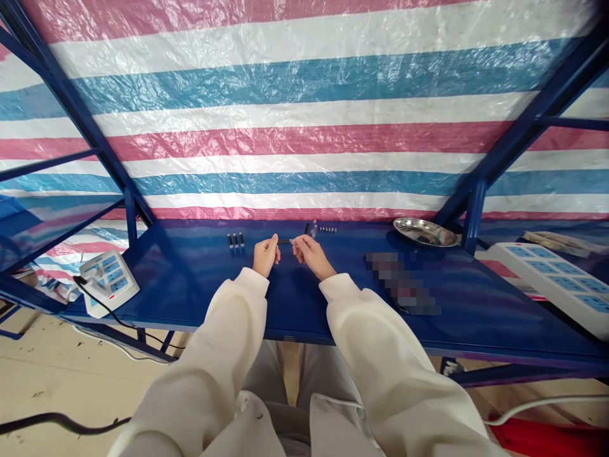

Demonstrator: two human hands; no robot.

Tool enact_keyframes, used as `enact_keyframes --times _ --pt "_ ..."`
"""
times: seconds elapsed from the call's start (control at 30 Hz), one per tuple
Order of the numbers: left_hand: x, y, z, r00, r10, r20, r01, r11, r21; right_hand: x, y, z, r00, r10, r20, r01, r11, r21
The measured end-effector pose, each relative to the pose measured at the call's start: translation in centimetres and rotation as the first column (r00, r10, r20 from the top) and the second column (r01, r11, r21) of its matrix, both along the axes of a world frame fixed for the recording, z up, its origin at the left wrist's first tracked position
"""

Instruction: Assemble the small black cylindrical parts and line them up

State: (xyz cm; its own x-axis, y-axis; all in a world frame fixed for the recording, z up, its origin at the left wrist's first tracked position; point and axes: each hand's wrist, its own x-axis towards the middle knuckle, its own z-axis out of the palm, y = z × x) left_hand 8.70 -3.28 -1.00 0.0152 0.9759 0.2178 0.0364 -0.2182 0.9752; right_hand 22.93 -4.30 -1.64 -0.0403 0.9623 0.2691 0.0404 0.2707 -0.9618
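Both my hands, in white sleeves, meet over the middle of the blue metal shelf (pixel 190 285). My left hand (pixel 265 255) is closed in a pinch on one end of a thin dark pen-like rod (pixel 287 241). My right hand (pixel 309 252) is closed on the rod's other end, fingers pinched. Three small dark upright caps (pixel 235 240) stand on the shelf just left of my left hand. A row of several tiny dark pieces (pixel 328 229) and a small clear piece (pixel 314 227) lie just behind my right hand.
A round steel dish (pixel 425 232) sits at the back right by a blue upright post (pixel 471 216). White power strips lie at the left (pixel 108 279) and right (pixel 554 279). A striped tarp (pixel 304 114) closes off the back. A blurred patch (pixel 402 282) lies right of my hands.
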Motion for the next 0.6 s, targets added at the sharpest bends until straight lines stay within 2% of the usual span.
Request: enact_keyframes --times 0.17,0.3,0.43,0.53,0.6 --pt "-0.1 0.1 -0.1 0.999 0.035 0.011 -0.035 0.999 0.036 0.3 0.3 -0.4 0.995 0.078 0.069 -0.077 0.997 -0.015" --pt "-0.1 0.1 -0.2 0.999 0.046 0.017 -0.047 0.998 0.048 0.6 0.4 -0.7 0.958 0.035 0.285 -0.073 0.989 0.126" --pt "-0.2 0.1 -0.1 0.996 0.085 -0.001 -0.085 0.994 0.064 1.2 0.4 -0.8 0.836 -0.107 0.538 -0.081 0.946 0.314" --pt "-0.2 0.0 0.0 0.994 0.108 -0.016 -0.107 0.992 0.069 1.7 0.4 -1.0 0.721 -0.196 0.665 -0.019 0.953 0.301" --pt "-0.2 0.0 0.0 0.993 0.113 -0.027 -0.111 0.992 0.065 1.9 0.5 -1.0 0.693 -0.241 0.680 0.061 0.959 0.278"
